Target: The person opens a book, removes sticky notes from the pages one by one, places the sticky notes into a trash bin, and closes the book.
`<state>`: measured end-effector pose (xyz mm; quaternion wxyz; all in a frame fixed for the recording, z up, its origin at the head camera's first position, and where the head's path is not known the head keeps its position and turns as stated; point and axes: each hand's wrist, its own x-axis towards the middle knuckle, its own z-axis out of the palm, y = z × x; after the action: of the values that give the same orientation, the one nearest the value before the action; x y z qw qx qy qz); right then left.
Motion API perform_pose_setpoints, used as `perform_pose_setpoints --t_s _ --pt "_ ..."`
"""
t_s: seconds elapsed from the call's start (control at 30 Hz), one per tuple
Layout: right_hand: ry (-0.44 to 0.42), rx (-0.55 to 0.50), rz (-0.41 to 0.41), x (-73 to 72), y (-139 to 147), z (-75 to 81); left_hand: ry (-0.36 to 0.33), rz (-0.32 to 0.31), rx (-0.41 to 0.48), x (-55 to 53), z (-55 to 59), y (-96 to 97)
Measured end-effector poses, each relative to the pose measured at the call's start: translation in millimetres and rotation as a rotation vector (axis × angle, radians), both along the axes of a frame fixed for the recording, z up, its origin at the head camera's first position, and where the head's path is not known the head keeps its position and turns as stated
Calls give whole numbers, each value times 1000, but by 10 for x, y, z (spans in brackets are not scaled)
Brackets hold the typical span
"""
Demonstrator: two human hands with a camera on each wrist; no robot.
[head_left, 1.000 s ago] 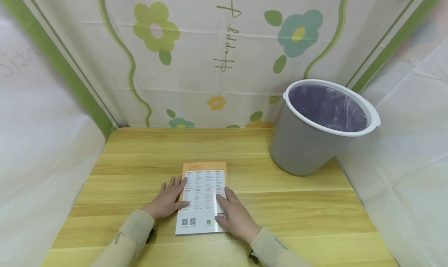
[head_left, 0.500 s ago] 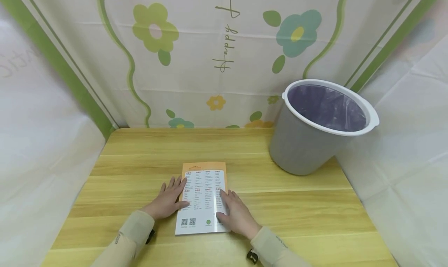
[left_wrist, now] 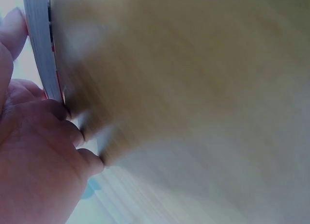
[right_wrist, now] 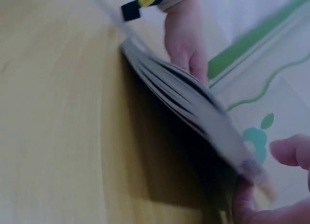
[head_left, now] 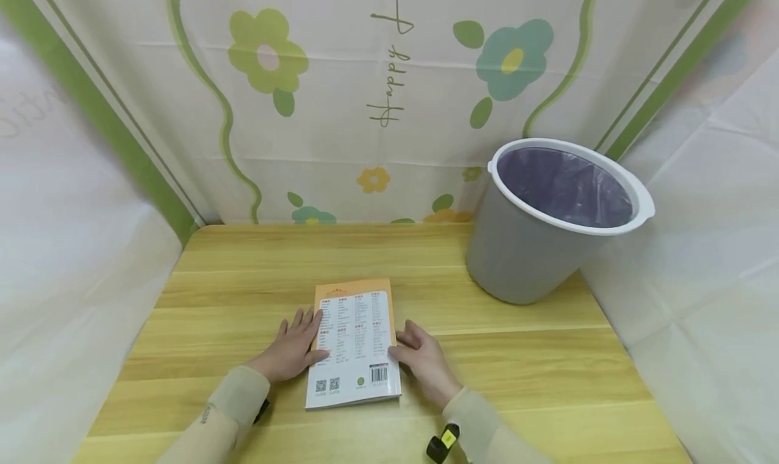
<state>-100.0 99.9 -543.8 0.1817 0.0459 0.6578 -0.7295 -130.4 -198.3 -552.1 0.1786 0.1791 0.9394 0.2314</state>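
Observation:
A book (head_left: 353, 342) with an orange and white back cover lies on the wooden table, its right side raised a little. Its page edges (right_wrist: 179, 93) show in the right wrist view, with a dark gap beneath. My left hand (head_left: 291, 348) rests at the book's left edge, fingers spread and fairly straight, thumb on the cover. In the left wrist view its fingers (left_wrist: 72, 132) touch down beside the spine (left_wrist: 42, 49). My right hand (head_left: 429, 362) holds the right edge, thumb at the cover and fingers partly hidden under it.
A grey bin (head_left: 523, 247) with a white rim and dark purple liner stands at the table's back right. The wooden table (head_left: 255, 261) meets a flower-patterned curtain (head_left: 341, 99) behind, and pale cloth hangs at both sides.
My right hand has slid off the cover to the right and taken the book's right edge, which has risen slightly. The barcode is now uncovered. My left hand stays in place.

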Motion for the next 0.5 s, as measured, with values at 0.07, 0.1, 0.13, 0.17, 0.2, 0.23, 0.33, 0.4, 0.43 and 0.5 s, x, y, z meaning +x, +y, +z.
perform_pose_setpoints --t_s 0.07,0.1,0.13,0.17,0.2,0.23,0.33,0.4,0.43,0.5 --pt "-66 -64 21 10 -8 -28 -1 -10 -13 -3 -5 13" --pt "-89 -99 46 20 -18 -43 0 -14 -20 -2 -7 18" --pt "-110 -136 73 36 -29 -59 -2 -13 -27 0 -6 23" --pt "-129 -179 107 62 -40 -66 -1 -12 -31 4 -5 26" --pt "-147 -211 138 90 -50 -68 0 -9 -36 8 -3 27" --pt "-164 -243 167 119 -57 -68 0 -6 -38 14 4 28" --pt "-164 -301 210 191 -73 -54 -3 13 -34 31 37 47" --pt "-136 -301 209 214 -82 -38 -1 23 -29 39 52 66" --pt "-113 -292 205 219 -86 -32 -1 26 -26 42 57 77" --pt "-57 -264 190 222 -96 -15 -5 32 -24 47 56 95"
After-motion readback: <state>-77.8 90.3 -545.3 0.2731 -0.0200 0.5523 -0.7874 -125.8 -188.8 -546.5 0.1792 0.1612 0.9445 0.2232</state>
